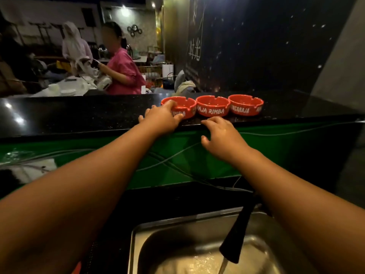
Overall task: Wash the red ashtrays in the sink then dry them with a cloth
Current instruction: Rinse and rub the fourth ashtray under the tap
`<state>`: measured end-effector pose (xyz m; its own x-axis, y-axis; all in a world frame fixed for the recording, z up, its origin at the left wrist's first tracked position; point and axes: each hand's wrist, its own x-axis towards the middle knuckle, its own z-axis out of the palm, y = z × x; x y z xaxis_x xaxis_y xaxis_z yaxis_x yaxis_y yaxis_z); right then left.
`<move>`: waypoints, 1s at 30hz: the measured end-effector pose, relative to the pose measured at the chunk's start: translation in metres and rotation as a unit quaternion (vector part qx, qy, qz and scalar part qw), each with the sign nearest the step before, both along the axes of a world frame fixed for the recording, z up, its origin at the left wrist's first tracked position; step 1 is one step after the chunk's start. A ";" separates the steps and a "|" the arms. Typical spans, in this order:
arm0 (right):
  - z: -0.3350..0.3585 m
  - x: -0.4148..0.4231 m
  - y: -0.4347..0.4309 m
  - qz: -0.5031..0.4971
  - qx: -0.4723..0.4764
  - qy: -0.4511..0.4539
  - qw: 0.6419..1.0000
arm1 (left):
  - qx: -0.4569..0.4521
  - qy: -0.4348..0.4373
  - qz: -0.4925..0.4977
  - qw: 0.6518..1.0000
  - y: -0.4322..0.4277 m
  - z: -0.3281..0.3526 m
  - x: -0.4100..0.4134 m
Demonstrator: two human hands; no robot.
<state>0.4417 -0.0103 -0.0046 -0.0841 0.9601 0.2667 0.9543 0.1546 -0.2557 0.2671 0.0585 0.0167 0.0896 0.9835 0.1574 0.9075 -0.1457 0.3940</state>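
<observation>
Nearest to us, the steel sink [138, 244] sits below our arms, with a black faucet [238, 232] slanting over the basin and water running from its tip into the bowl. Behind the sink rises a green panel [296, 147] with thin cables [177, 155] draped across it, and on top of that panel lies the dark, glossy bench [79, 115].

We reach both arms up to the bench's near edge. Our right hand [221, 135] hovers at that edge, fingers spread and curled, grasping nothing; we cannot tell whether the fingertips touch the surface. Our left hand [164, 117] grasps the left ashtray [181, 109], with the thumb against its outer wall over the white lettering and the fingers hooked over its rim.

Three red ashtrays stand in a row close to the near edge of the bench, toward its right end. The left ashtray touches the middle ashtray [213, 108], and the right ashtray [245, 107] stands just beside that one. All are upright, with notched rims and white lettering on the sides.

Beyond the far edge of the bench, a person in a pink shirt [124, 72] stands by a table with white plates [68, 92], and another figure in a light hooded top [74, 42] stands further back. A dark wall [256, 46] rises at the right.
</observation>
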 end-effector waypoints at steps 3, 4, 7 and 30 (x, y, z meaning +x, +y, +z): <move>-0.005 0.002 0.002 0.007 0.023 0.010 1.000 | 0.016 -0.055 -0.006 0.998 0.010 -0.002 0.005; -0.005 0.004 0.002 0.011 0.025 0.014 1.000 | 0.027 -0.069 0.000 0.997 0.010 -0.003 0.005; -0.004 0.006 0.001 0.022 0.021 0.031 0.999 | 0.062 -0.078 0.012 0.995 0.000 -0.004 0.004; -0.213 -0.065 -0.226 -0.147 -0.282 0.734 0.600 | -0.166 -0.238 -0.159 0.944 -0.273 -0.234 -0.069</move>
<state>0.3771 -0.2360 -0.2176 0.0378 0.8483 -0.5282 -0.3994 -0.4717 -0.7861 0.1978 -0.2150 -0.2176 0.3855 0.9209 -0.0581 0.5474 -0.1776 0.8178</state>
